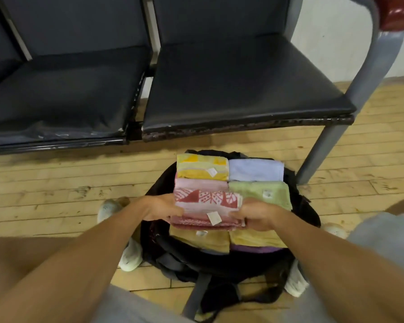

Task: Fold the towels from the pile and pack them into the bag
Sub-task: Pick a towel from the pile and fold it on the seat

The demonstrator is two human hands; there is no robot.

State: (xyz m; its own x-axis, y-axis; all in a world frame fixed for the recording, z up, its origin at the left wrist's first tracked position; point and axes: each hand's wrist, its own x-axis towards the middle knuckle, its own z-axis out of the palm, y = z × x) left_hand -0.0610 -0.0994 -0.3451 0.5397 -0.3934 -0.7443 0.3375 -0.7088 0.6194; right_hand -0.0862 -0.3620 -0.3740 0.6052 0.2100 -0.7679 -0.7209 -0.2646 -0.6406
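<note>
Head view: left hand (160,207) and right hand (257,214) each grip one end of a folded red-patterned towel (208,206), held just above the open black bag (219,259) on the floor. Folded towels lie packed inside in two columns, among them a yellow towel (202,166), a pale blue towel (255,170) and a green towel (259,192). No unfolded pile is visible. Packing appears nearly complete, with this towel not yet set down.
</note>
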